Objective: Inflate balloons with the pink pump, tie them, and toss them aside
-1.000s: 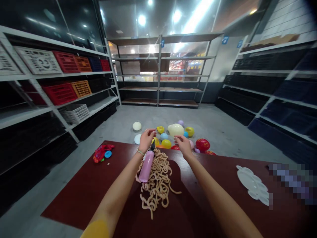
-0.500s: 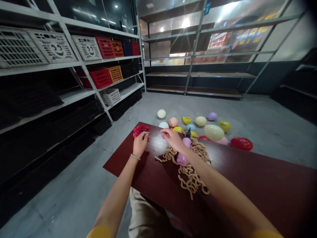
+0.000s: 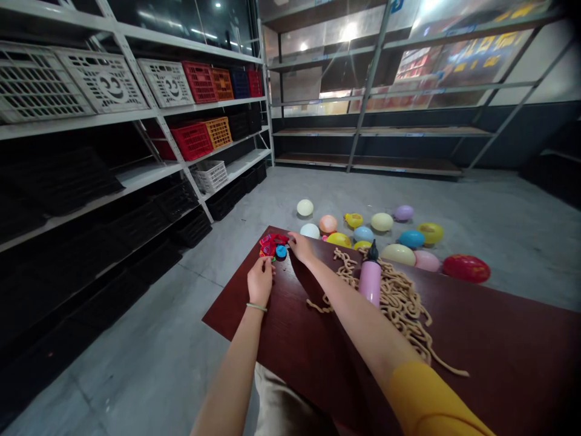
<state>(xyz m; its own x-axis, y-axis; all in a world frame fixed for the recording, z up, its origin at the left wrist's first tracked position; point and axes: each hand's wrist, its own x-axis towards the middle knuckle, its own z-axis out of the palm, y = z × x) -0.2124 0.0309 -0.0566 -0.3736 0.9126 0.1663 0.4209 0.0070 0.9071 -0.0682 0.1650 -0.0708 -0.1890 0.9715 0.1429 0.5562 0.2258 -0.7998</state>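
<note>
A small heap of limp balloons point(image 3: 271, 243), mostly red with some other colors, lies at the far left corner of the brown table point(image 3: 290, 321). One round blue piece point(image 3: 281, 252) sits at its right side. My left hand point(image 3: 260, 283) is at the near edge of the heap, fingers pinched together; a bit of green shows by the fingertips, and what they hold is hidden. At the heap's right edge, my right hand point(image 3: 301, 248) has its fingertips closed on red material. A pink hand pump point(image 3: 370, 281) with a black nozzle lies beyond my right forearm.
Tan rope-like strands point(image 3: 403, 297) are piled around the pump. Several inflated balloons point(image 3: 399, 254) rest on the floor past the table. Shelves with plastic crates point(image 3: 166, 83) line the left, and a tall metal rack point(image 3: 363, 115) stands at the back.
My right hand has moved left to the balloon heap, and its forearm now uncovers more of the strands. The left hand has drawn slightly toward me from the heap. The view has shifted.
</note>
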